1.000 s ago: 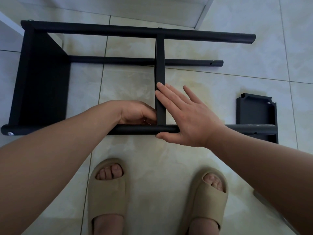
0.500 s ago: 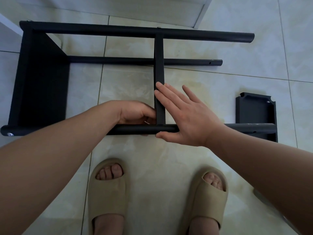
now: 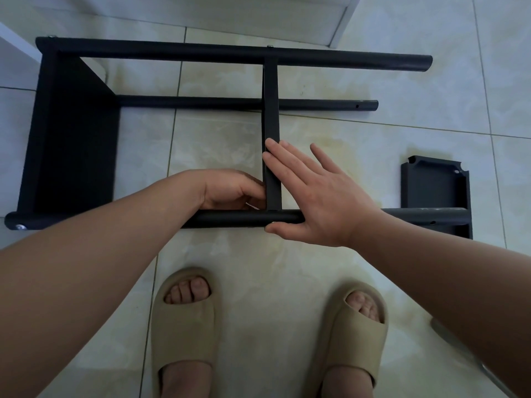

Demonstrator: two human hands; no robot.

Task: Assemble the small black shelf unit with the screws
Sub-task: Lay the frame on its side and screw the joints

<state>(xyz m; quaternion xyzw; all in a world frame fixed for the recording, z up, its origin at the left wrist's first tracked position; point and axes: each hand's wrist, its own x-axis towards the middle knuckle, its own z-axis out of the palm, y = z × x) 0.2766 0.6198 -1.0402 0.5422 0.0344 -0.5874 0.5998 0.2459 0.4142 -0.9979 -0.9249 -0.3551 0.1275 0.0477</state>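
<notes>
My right hand [image 3: 316, 196] presses flat, fingers straight, against the shelf unit [image 3: 74, 139]. My left hand [image 3: 232, 191] curls beside its middle panel [image 3: 270, 110]; I cannot tell what it grips.

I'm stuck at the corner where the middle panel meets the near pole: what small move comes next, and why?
Probably fasten that corner with the left hand, though its fingers hide what they hold. The right hand lies flat against the middle panel, thumb against the near pole, so the joint looks braced and aligned.
</notes>
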